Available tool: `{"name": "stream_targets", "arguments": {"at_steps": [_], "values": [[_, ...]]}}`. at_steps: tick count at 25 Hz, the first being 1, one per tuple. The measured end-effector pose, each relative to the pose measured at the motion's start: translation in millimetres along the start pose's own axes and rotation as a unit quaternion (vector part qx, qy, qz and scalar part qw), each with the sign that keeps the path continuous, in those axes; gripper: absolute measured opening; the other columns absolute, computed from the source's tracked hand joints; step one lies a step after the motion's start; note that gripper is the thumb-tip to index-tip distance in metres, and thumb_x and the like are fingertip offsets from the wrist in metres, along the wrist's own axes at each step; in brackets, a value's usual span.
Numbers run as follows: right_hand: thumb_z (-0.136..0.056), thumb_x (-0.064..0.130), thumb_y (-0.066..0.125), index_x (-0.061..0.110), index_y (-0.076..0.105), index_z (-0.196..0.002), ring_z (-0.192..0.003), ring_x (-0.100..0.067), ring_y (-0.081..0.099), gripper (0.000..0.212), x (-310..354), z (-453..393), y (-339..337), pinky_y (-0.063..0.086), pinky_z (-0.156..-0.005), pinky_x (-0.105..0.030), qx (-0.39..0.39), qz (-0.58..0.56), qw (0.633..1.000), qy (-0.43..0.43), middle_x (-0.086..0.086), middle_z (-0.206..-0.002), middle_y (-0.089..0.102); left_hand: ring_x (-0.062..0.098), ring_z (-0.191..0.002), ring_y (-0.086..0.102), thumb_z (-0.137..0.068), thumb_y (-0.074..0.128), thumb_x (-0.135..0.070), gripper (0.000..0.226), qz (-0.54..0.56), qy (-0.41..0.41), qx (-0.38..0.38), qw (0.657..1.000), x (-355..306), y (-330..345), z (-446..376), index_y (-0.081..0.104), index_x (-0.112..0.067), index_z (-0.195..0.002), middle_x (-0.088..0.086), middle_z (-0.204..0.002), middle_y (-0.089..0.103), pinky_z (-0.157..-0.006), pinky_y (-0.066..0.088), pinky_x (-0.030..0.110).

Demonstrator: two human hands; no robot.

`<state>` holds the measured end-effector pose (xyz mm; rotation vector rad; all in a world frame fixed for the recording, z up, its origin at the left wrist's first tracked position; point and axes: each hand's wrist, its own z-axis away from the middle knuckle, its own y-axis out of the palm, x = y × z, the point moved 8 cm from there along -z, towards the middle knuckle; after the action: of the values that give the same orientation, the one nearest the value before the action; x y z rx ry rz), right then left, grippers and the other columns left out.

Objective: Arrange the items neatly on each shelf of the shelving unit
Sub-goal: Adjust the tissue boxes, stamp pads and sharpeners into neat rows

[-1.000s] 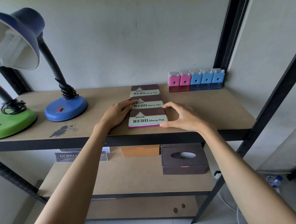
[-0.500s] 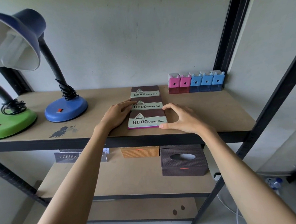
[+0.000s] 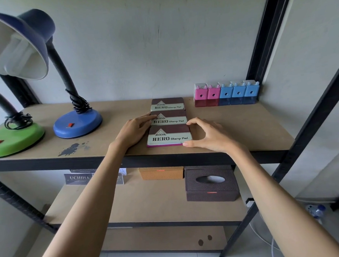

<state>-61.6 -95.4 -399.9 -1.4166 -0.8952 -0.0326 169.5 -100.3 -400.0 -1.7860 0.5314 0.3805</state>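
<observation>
Little has moved since the earlier frames: both hands stay at the column of three stamp pads, only the view creeping slightly. Nearest stamp pad (image 3: 169, 135) lies flat near the front edge of the top shelf (image 3: 244, 127), the middle stamp pad (image 3: 169, 118) and far stamp pad (image 3: 167, 104) lined up behind it, edges touching or nearly so. Left hand (image 3: 134, 129) lies flat with fingers almost straight, fingertips pressed to the left side of the middle pad, holding nothing. Right hand (image 3: 206, 135) arches in a wide open span, forefinger at the nearest pad's back right corner, thumb at its front right corner; bracing more than gripping. Step in hand looks like squaring the column. Row of pink and blue sharpeners (image 3: 226, 94) stands against the wall to the right, blue lamp (image 3: 77, 124) and green lamp (image 3: 14, 139) to the left, all well apart from the pads. Tissue box (image 3: 210, 185) and orange box (image 3: 161, 173) sit on the shelf below. Risk: the nearest pad sits close to the front lip, so a pull from the right thumb could slide it off; uneven side pressure could skew the column.
</observation>
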Motion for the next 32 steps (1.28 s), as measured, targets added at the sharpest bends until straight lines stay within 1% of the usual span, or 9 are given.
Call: {"name": "stream_targets", "arguments": {"at_steps": [5,8,11,14,16,18,22,26,32], "values": [[-0.072,0.063,0.067,0.036,0.042,-0.129,-0.132,-0.016,0.034,0.068,-4,-2,3,0.025,-0.111,-0.041,0.011,-0.001,1.000,0.007,0.010,-0.143,0.042,0.016,-0.133,0.043,-0.099,0.044,-0.031,0.035,0.019,-0.007,-0.010,1.000,3,-2,1,0.054,-0.032,-0.133,-0.007,-0.147,0.042,-0.106,0.035,0.028],[-0.064,0.081,0.058,0.044,0.041,-0.125,-0.135,-0.016,0.033,0.073,-6,-3,-3,0.030,-0.110,-0.048,-0.028,-0.099,0.994,0.034,0.012,-0.144,0.040,0.018,-0.128,0.049,-0.098,0.045,-0.021,0.035,0.062,-0.030,-0.072,0.995,8,-19,5,0.057,-0.024,-0.131,0.001,-0.138,0.054,-0.100,0.036,0.025],[-0.080,0.060,0.061,0.031,0.042,-0.131,-0.133,-0.016,0.034,0.062,17,-13,-11,0.030,-0.110,-0.047,-0.100,-0.101,0.990,0.004,0.006,-0.143,0.040,0.020,-0.117,0.056,-0.096,0.048,-0.016,0.032,0.055,-0.032,-0.132,0.989,18,-44,19,0.061,-0.020,-0.124,0.003,-0.127,0.061,-0.092,0.040,0.025],[-0.085,0.046,0.064,0.022,0.047,-0.129,-0.129,-0.018,0.039,0.053,68,-32,-4,0.031,-0.109,-0.046,-0.137,-0.075,0.987,-0.048,0.003,-0.137,0.046,0.024,-0.103,0.061,-0.094,0.050,-0.014,0.029,0.025,-0.050,-0.173,0.983,41,-77,37,0.064,-0.017,-0.119,0.007,-0.114,0.066,-0.084,0.045,0.030],[-0.085,0.040,0.065,0.017,0.051,-0.125,-0.126,-0.020,0.042,0.048,107,-48,13,0.032,-0.108,-0.044,-0.137,-0.080,0.984,-0.081,0.001,-0.131,0.050,0.025,-0.098,0.062,-0.093,0.051,-0.013,0.028,0.011,-0.071,-0.191,0.979,62,-103,50,0.066,-0.016,-0.116,0.008,-0.109,0.067,-0.078,0.045,0.030],[-0.087,0.037,0.064,0.016,0.052,-0.124,-0.125,-0.020,0.044,0.044,138,-64,40,0.035,-0.106,-0.041,-0.121,-0.083,0.986,-0.083,-0.001,-0.129,0.051,0.022,-0.103,0.061,-0.092,0.051,-0.013,0.027,0.002,-0.096,-0.207,0.974,83,-128,65,0.067,-0.015,-0.114,0.004,-0.115,0.066,-0.080,0.042,0.026],[-0.089,0.036,0.060,0.017,0.048,-0.127,-0.126,-0.023,0.042,0.045,191,-95,102,0.037,-0.103,-0.044,-0.074,-0.066,0.994,-0.052,-0.005,-0.134,0.045,0.028,-0.105,0.058,-0.086,0.058,-0.015,0.028,-0.052,-0.142,-0.228,0.962,133,-171,101,0.067,-0.016,-0.113,0.006,-0.116,0.064,-0.086,0.043,0.034],[-0.085,0.040,0.064,0.014,0.037,-0.136,-0.133,-0.025,0.031,0.063,230,-123,152,0.034,-0.105,-0.039,-0.046,-0.060,0.997,0.001,-0.007,-0.143,0.033,0.032,-0.116,0.048,-0.076,0.070,-0.026,0.053,-0.137,-0.173,-0.256,0.941,185,-206,133,0.055,-0.014,-0.125,0.011,-0.126,0.050,-0.093,0.038,0.040],[-0.083,0.063,0.055,0.006,-0.003,-0.151,-0.146,-0.034,0.001,0.107,256,-146,197,0.008,-0.119,-0.045,-0.012,0.008,0.995,0.102,-0.019,-0.158,-0.005,0.035,-0.138,0.026,-0.067,0.070,-0.062,0.101,-0.159,-0.279,-0.233,0.918,247,-223,146,0.024,-0.015,-0.144,0.016,-0.151,0.023,-0.113,0.019,0.044]]}}
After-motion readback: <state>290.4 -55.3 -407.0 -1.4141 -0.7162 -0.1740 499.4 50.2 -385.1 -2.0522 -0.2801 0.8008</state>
